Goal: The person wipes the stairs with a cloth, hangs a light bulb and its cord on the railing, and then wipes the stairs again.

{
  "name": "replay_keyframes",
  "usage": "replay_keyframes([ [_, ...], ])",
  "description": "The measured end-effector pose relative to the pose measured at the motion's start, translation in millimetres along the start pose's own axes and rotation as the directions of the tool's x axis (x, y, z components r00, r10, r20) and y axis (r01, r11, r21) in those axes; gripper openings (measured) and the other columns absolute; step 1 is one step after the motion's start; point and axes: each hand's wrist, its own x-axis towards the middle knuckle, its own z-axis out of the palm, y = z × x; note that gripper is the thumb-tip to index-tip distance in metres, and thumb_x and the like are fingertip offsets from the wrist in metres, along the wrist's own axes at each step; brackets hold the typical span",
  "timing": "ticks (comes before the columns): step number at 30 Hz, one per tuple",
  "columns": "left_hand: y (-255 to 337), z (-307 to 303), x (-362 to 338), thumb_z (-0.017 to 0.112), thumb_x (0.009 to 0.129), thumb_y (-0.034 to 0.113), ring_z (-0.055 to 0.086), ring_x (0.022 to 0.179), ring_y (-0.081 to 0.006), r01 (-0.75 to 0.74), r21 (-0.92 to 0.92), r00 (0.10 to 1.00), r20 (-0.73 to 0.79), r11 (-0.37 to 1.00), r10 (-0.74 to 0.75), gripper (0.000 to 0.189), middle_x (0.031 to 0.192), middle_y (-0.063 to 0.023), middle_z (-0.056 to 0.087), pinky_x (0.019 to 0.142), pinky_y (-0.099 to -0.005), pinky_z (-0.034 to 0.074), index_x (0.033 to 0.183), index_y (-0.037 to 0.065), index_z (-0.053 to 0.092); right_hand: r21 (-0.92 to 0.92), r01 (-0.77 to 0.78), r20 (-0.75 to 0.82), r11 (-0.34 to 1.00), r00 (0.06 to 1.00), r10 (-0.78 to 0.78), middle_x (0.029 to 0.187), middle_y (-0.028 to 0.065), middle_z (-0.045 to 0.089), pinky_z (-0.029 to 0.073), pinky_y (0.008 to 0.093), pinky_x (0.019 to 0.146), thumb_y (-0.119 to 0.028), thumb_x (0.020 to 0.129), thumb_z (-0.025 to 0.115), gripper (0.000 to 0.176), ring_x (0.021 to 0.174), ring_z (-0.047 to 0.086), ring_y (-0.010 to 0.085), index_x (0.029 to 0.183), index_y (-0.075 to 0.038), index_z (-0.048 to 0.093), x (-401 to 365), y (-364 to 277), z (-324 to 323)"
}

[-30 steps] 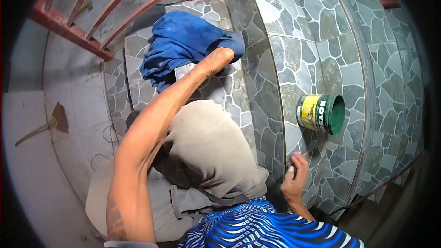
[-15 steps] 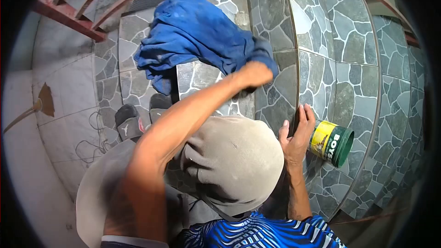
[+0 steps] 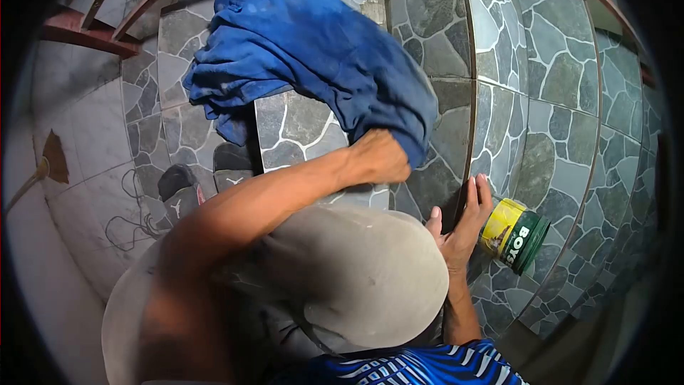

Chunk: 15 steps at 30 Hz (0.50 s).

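A large blue cloth, dusty in patches, lies in folds over the stone-patterned tiled step. My left hand is closed on its near right end, and the forearm crosses above my bent knee in beige trousers. My right hand has thumb and fingers apart at the edge of the tiled step. Just right of those fingers a green and yellow can, lettered "BOYS", lies tilted on its side. Whether the right hand touches the can is hard to tell.
Red metal railing bars run across the top left. A broom-like brush and a thin dark cord lie on the pale floor at left. My sandalled foot is beside the step. More patterned tiled steps are at right.
My left hand has moved slightly down with the cloth's end, which is now spread wider to the right. My right hand stays near the can. The whole view has shifted a little.
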Motion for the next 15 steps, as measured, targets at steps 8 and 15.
replay_keyframes([
  [8, 2.3, -6.1, 7.6, 0.057, 0.066, 0.01, 0.058, 0.059, -0.04, 0.25, -0.062, 0.968, 0.05, 0.966, -0.247, 0.009, 0.068, -0.0222, 0.06, 0.057, -0.0486, 0.045, 0.064, 0.001, 0.055, -0.035, -0.003, 0.024, 0.999, 1.0, 0.004, 0.137, 0.0332, 0.035, 0.03, 0.0538, 0.109, -0.014, 0.078, 0.064, 0.069, 0.129, 0.036, 0.0476, 0.135, 0.013, 0.036, -1.3, -3.0, 1.9],
  [15, 2.7, -21.4, 26.8, 0.059, 0.065, 0.015, 0.058, 0.055, -0.0419, 0.343, -0.06, 0.938, -0.041, 0.938, -0.345, 0.021, 0.056, -0.0239, 0.056, 0.055, -0.0449, 0.049, 0.054, -0.002, 0.052, -0.058, -0.003, 0.027, 0.998, 1.0, 0.005, 0.139, 0.0323, 0.033, 0.029, 0.0533, 0.109, -0.014, 0.078, 0.065, 0.071, 0.131, 0.035, 0.0476, 0.137, 0.011, 0.035, -3.4, -3.7, 4.5],
])
